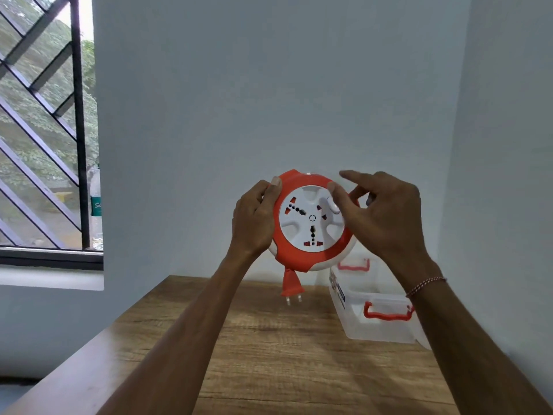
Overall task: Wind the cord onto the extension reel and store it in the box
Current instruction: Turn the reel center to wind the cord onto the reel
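Reel (311, 223) held upright above bench (269, 339), plug (291, 287) dangling at six o'clock. Left hand (254, 220) clamped on rim at nine; right hand (386, 217) pinching the winding knob (331, 205) at two. Winding nearly done, judging by the short tail. Next: last turns, then lowering into box (377, 322) at four.

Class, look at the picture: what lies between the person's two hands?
In the head view, the extension reel lies between them: the left hand grips its left rim, the right hand touches its right side. Its plug dangles below.
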The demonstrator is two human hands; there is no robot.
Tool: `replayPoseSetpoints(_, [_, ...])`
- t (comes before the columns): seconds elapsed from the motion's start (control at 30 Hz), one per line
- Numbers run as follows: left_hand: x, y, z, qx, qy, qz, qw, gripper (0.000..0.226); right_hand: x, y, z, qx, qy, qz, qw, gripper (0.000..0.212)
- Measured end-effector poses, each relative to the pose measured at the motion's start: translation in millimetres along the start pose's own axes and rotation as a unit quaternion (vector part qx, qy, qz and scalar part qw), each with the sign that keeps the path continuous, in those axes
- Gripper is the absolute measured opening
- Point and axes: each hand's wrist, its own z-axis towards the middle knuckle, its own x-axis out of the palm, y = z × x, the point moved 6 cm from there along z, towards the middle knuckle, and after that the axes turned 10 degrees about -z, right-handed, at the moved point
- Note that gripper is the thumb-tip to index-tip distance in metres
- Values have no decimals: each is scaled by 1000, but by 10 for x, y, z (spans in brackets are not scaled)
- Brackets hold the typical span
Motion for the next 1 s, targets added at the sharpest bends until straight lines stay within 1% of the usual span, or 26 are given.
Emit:
replayPoseSetpoints(0.03, [9,5,-4,-1,2,-3,1000,45,18,-72,7,30,10,4,999,46])
replayPoseSetpoints(0.1, [14,17,-6,-3,2,-7,1000,45,105,-189,-25,97,63,34,993,55])
replayPoseSetpoints(0.13, [20,15,-9,-5,3,-11,1000,46,162,-230,-73,136,103,70,983,59])
replayPoseSetpoints(0.17, [35,6,-13,-9,6,-16,1000,48,225,-259,-148,178,146,122,965,61])
replayPoseSetpoints(0.23, [60,-1,-31,-14,8,-27,1000,51,357,-231,-343,250,215,270,905,59])
replayPoseSetpoints(0.27, [75,-6,-41,-12,9,-29,999,51,390,-209,-435,279,228,334,871,56])
replayPoseSetpoints(0.37, [153,-18,-103,-14,10,-47,999,47,376,-201,-617,334,200,465,795,43])
replayPoseSetpoints(0.43, [241,-7,-164,-33,9,-79,996,46,366,-202,-703,361,181,506,763,41])
replayPoseSetpoints(0.5, [335,8,-227,-47,3,-92,995,45,359,-232,-769,382,155,509,755,43])
replayPoseSetpoints(0.6, [466,39,-289,-38,17,-64,997,45,314,-328,-819,409,115,503,752,44])
replayPoseSetpoints(0.7, [605,53,-303,-38,76,-57,995,57,234,-443,-855,428,94,500,747,39])
replayPoseSetpoints(0.77, [685,54,-307,-55,113,-63,990,66,197,-521,-873,440,86,494,745,37])
replayPoseSetpoints(0.8, [721,52,-317,-65,124,-70,988,68,184,-565,-879,445,85,488,746,38])
replayPoseSetpoints(0.9, [774,71,-366,-82,125,-78,986,63,123,-683,-860,457,80,469,751,43])
replayPoseSetpoints(0.97, [779,162,-395,-63,128,-28,989,52,75,-765,-831,462,74,461,754,45])
replayPoseSetpoints(1.0, [801,228,-411,-48,146,16,988,45,52,-802,-813,463,72,462,753,46])
